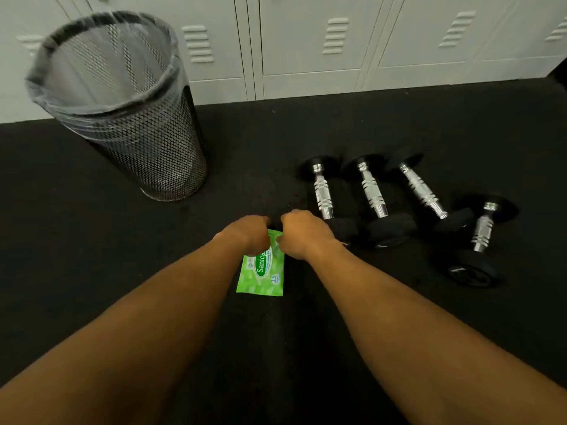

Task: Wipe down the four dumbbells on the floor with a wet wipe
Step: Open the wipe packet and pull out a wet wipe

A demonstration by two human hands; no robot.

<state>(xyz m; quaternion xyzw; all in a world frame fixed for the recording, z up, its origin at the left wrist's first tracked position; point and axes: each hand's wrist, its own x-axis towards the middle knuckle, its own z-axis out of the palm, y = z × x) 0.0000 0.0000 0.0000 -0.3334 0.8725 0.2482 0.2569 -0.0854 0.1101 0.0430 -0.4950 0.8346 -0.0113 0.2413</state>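
Observation:
A green wet-wipe pack (264, 277) lies flat on the black floor mat in front of me. My left hand (245, 236) grips its far left corner. My right hand (302, 236) pinches the pack's top beside it, thumb on the green film. Several dumbbells with chrome handles and black ends lie to the right: one (323, 194) closest to my right hand, a second (372, 194), a third (423, 191) angled, and one more (481, 234) nearer and farther right. No loose wipe is visible.
A black mesh waste bin (129, 118) lined with a clear bag stands at the far left. Grey lockers (306, 41) run along the back wall. The black floor mat (92, 240) spreads around the pack.

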